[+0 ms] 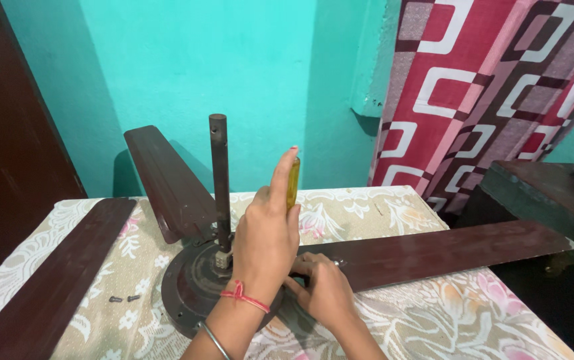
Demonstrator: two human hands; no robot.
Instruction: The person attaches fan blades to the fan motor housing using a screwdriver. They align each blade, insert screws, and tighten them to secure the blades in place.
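A dark brown ceiling fan lies on a table, its round motor housing facing up and its downrod standing upright. My left hand, with a red thread and a bangle at the wrist, grips a yellow-handled screwdriver held vertically over the hub; the tip is hidden behind the hand. Beside it, my right hand presses down where the right blade meets the motor. Another blade runs to the left front, and a third tilts up at the back.
Two small dark screws lie on the floral tablecloth left of the motor. A dark door stands at the left, a red patterned curtain at the right, with dark furniture below it. The wall behind is teal.
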